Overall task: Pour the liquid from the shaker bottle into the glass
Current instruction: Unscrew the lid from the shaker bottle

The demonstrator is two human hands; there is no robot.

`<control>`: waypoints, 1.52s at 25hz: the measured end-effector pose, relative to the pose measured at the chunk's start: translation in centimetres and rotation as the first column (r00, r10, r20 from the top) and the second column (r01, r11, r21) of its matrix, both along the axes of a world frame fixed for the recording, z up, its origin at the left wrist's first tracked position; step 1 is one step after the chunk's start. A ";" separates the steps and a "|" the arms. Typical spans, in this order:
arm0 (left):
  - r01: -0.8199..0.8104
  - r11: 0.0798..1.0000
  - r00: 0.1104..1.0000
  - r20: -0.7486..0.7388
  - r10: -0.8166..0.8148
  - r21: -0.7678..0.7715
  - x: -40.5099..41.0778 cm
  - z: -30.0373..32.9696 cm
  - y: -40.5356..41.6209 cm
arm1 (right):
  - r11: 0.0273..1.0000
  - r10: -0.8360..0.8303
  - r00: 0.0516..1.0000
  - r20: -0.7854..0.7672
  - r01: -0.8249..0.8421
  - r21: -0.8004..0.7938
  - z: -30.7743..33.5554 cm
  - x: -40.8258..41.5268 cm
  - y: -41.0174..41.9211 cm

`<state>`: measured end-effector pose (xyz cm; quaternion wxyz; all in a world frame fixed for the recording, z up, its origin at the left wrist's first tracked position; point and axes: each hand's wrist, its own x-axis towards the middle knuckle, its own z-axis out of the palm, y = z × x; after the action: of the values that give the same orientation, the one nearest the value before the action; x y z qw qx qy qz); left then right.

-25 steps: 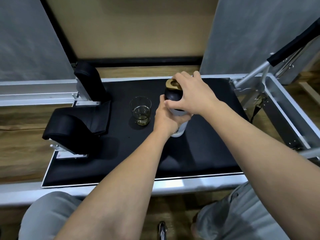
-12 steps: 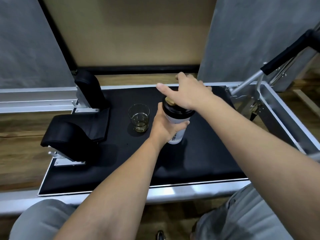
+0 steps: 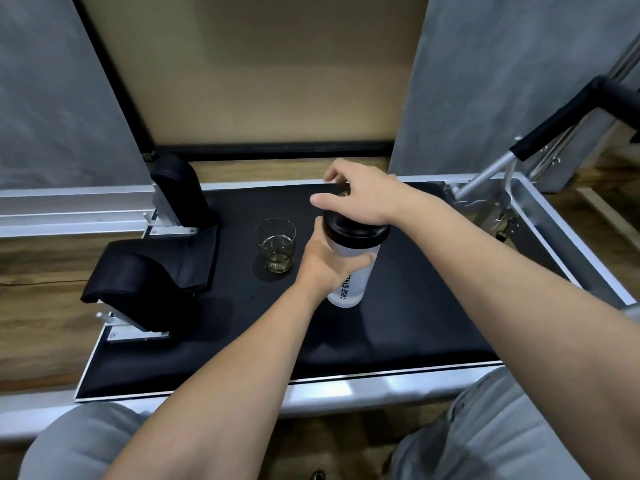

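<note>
1. Shaker bottle: upright on the black padded platform, just right of the glass, apart from it.
2. Left hand: wrapped around the pale body below the black lid, fingers curled on the far side, steadying it.
3. Right hand: over the lid, fingers loosely spread and half curled; cannot tell whether pinching the gold cap, mostly hidden beneath the palm.
4. Changed over the last 1 second: bottle brought from a tilt back to vertical; right hand shifted from clamping the whole top to hovering at the spout side, thumb and forefinger now parted.
5. Glass: a shallow layer of yellowish liquid at the bottom, so either some pouring already done or a starting amount.
6. Meaning, as a judgement: probably working the spout cap, opening for a pour or closing after one; not decidable from here.
7. Risk: a tall, narrow bottle on soft padding, likely to tip if released carelessly.
8. Nearby: black shoulder rests at left, well apart.
</note>
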<state>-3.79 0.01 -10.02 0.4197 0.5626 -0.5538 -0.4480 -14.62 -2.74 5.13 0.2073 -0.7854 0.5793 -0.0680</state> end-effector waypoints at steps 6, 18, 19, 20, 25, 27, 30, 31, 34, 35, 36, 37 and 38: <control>-0.013 0.998 0.999 0.052 0.010 0.064 0.3 0.0 0.4 | 0.995 -0.037 0.908 -0.417 -0.005 -0.099 -1.7 0.6 1.3; 0.048 0.999 0.998 0.043 -0.048 0.014 1.1 0.3 1.3 | 0.975 -0.215 0.886 -0.410 0.217 -0.043 -1.8 1.5 1.3; 0.038 0.999 0.998 0.047 -0.038 0.014 1.1 0.2 1.3 | 0.991 -0.126 0.921 -0.370 0.132 -0.011 -2.0 1.3 1.3; 0.030 0.999 0.999 0.032 -0.031 0.015 1.1 0.0 1.3 | 1.000 -0.004 0.952 -0.306 0.009 0.014 -1.9 1.0 1.2; 0.039 0.999 0.999 -0.007 -0.039 -0.033 1.0 0.0 1.6 | 0.993 0.117 0.993 0.020 -0.117 0.008 -0.6 1.0 1.0; 0.072 0.997 0.996 -0.058 -0.073 -0.012 1.0 0.1 1.5 | 0.993 -0.102 0.970 -0.222 0.086 -0.081 -1.2 1.4 1.1; 0.072 0.997 0.997 -0.043 -0.071 0.016 1.1 0.6 1.8 | 0.980 -0.200 0.878 -0.435 0.174 -0.100 -1.9 2.0 1.6; 0.058 0.998 0.997 -0.044 -0.058 -0.003 1.2 0.6 1.8 | 0.991 -0.121 0.914 -0.388 0.092 -0.094 -2.1 1.8 1.8; 0.060 0.998 0.994 -0.089 -0.060 -0.005 1.3 0.8 1.8 | 0.951 0.243 0.908 -0.342 -0.292 -0.100 -1.6 0.9 2.0; 0.070 0.998 0.992 -0.101 -0.070 -0.009 1.1 0.9 1.7 | 0.933 0.300 0.891 -0.340 -0.349 -0.092 -1.4 0.7 2.0; 0.080 0.997 0.991 -0.105 -0.081 -0.017 1.0 1.0 1.7 | 0.937 0.302 0.909 -0.287 -0.338 -0.086 -1.2 0.7 2.1; 0.083 0.996 0.993 -0.086 -0.084 -0.022 0.8 1.1 1.7 | 0.964 0.233 0.952 -0.196 -0.253 -0.083 -1.3 0.9 2.2; 0.080 0.996 0.994 -0.066 -0.082 -0.025 0.8 1.1 1.7 | 0.990 0.092 0.988 -0.124 -0.104 -0.095 -1.4 1.2 2.1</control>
<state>-2.95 1.72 -8.96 0.4257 0.5197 -0.5669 -0.4768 -13.46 -0.61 3.70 0.1356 -0.8250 0.5471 -0.0399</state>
